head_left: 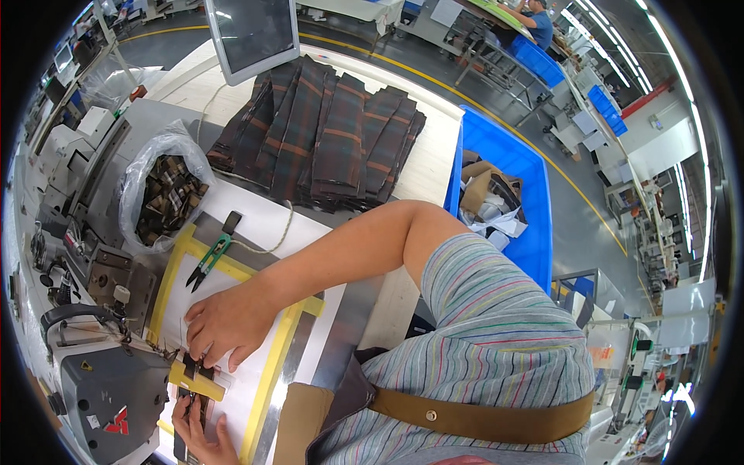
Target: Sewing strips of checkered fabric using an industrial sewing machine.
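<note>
A grey industrial sewing machine (108, 399) stands at lower left, its needle area above a yellow plate (205, 386) on a taped white work surface (267, 353). My right hand (229, 325) reaches over from the right, fingers apart and bent onto a small dark piece (194, 367) just behind the plate. My left hand (201, 430) rests on a dark fabric strip (184, 446) just in front of the plate, thumb apart from the fingers. Green thread snips (209, 262) lie beyond my right hand, beside a cord (263, 249).
Plaid fabric stacks (333, 136) lie on the back table (434, 132) below a screen (248, 35). A plastic bag of small plaid pieces (167, 198) stands at left. A blue bin with scraps (535, 225) is right. Another person (541, 31) works at the far table.
</note>
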The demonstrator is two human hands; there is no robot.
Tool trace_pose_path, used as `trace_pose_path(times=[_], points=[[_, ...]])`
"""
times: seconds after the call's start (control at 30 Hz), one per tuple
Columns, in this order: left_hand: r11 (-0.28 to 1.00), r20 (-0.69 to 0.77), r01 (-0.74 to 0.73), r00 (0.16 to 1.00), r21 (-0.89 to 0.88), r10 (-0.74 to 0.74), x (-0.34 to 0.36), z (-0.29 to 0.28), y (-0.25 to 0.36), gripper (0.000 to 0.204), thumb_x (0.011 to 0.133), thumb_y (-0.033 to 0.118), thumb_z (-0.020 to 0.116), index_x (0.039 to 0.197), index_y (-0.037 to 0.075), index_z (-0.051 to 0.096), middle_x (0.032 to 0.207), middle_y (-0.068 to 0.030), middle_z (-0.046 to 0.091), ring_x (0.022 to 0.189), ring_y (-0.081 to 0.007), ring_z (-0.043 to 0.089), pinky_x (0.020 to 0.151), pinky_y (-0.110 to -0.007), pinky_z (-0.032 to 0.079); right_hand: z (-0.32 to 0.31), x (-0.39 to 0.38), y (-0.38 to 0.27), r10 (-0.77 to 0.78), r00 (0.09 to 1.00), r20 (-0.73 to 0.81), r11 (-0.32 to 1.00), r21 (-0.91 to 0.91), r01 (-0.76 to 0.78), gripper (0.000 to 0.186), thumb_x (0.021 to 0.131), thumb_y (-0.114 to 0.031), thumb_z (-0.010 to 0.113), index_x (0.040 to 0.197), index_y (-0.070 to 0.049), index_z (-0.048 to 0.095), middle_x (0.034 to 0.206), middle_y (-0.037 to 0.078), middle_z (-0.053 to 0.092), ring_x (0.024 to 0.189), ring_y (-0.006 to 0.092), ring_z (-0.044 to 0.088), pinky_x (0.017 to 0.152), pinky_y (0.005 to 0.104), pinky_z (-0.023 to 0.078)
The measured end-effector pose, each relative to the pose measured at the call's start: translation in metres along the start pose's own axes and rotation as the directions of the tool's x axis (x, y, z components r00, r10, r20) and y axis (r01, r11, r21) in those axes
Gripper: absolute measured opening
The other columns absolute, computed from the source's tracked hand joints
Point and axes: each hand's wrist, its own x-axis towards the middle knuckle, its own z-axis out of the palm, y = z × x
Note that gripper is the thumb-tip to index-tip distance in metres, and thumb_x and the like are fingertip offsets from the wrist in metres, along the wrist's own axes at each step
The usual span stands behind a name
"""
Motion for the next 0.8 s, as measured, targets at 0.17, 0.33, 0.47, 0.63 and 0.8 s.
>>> trace_pose_path(times=[0.17,0.33,0.47,0.63,0.8], points=[[0.996,-0.083,0.031,0.996,-0.085,-0.038,-0.004,0.005,-0.013,0.036,0.107,0.021,0.075,0.132,-0.004,0.070,0.136,-0.0236,0.067,0.125,-0.0396,0.064,0.110,-0.053,0.052,-0.003,0.002,-0.003,0.008,0.999,0.032,1.000,-0.020,-0.008,0.043,0.106,-0.043,0.068,0.131,-0.009,0.075,0.142,0.009,0.066,0.139,0.0321,0.057,0.122,0.0579,0.038],[0.987,-0.043,0.152,0.987,-0.044,-0.153,-0.033,0.004,-0.023,0.050,0.099,0.017,0.067,0.146,-0.002,0.067,0.164,-0.0224,0.052,0.149,-0.0481,0.046,0.125,-0.056,0.035,0.003,0.017,-0.007,-0.007,1.000,0.018,0.997,0.074,0.006,0.039,0.105,-0.038,0.069,0.133,-0.011,0.073,0.146,0.010,0.064,0.140,0.0341,0.056,0.122,0.0584,0.037],[0.990,0.061,0.021,0.998,0.138,-0.030,0.000,0.015,-0.005,0.052,0.094,0.015,0.073,0.145,0.006,0.071,0.164,-0.0204,0.055,0.147,-0.0450,0.049,0.124,-0.053,0.037,-0.044,-0.004,-0.017,0.117,0.990,0.082,0.984,0.124,-0.126,0.043,0.099,-0.034,0.076,0.140,-0.021,0.072,0.155,0.011,0.059,0.144,0.0367,0.054,0.122,0.0583,0.038],[0.989,0.030,0.136,0.990,0.065,-0.138,0.002,0.009,-0.006,0.057,0.083,0.014,0.088,0.138,0.016,0.077,0.163,-0.0134,0.058,0.143,-0.0432,0.051,0.122,-0.053,0.041,-0.049,-0.003,-0.021,0.146,0.967,0.209,0.989,-0.025,-0.144,0.043,0.099,-0.039,0.076,0.139,-0.021,0.074,0.161,0.008,0.059,0.151,0.0280,0.051,0.130,0.0576,0.032],[0.991,0.039,0.133,0.990,0.004,-0.133,-0.006,0.005,-0.006,0.059,0.078,0.009,0.090,0.136,0.016,0.079,0.161,-0.0125,0.059,0.143,-0.0411,0.052,0.120,-0.052,0.043,-0.041,0.005,-0.023,0.152,0.959,0.238,0.988,-0.076,-0.138,0.040,0.100,-0.038,0.075,0.136,-0.022,0.072,0.157,0.004,0.061,0.151,0.0253,0.051,0.132,0.0548,0.032]])
